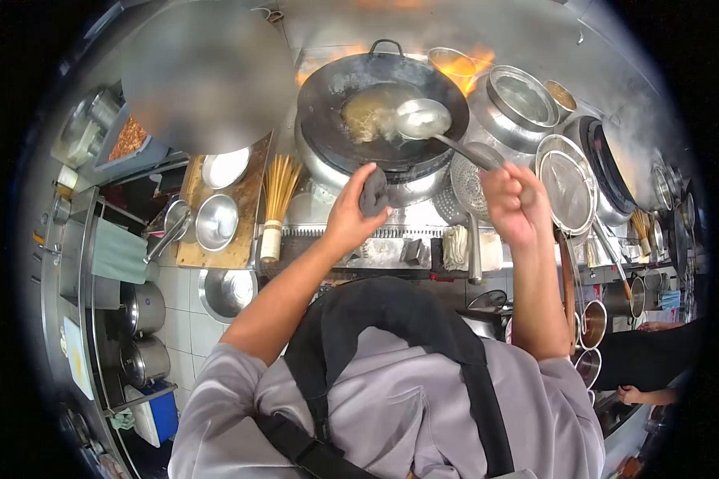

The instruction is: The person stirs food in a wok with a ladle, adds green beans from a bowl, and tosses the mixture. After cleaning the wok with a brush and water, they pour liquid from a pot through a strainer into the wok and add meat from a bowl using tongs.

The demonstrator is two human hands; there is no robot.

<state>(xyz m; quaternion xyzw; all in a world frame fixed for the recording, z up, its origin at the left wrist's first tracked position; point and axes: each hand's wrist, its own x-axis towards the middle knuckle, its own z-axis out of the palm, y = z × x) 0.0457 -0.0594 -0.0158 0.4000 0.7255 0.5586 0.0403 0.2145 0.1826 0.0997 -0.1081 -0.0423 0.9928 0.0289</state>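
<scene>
A large black wok sits over the burner, with yellowish liquid and pale food in its bottom. At its near rim my left hand is closed around a dark, cloth-like pad; the wok's near handle seems to be under it, but is hidden. My right hand grips the handle of a steel ladle. The ladle's bowl is inside the wok, to the right of the food. Below the ladle's handle lies a perforated skimmer, close to my right hand but not visibly held.
Flames rise behind the wok. To the right stand a lidded pot and a mesh strainer. Left are a bamboo brush and a wooden board with metal bowls. Another person's hand shows at far right.
</scene>
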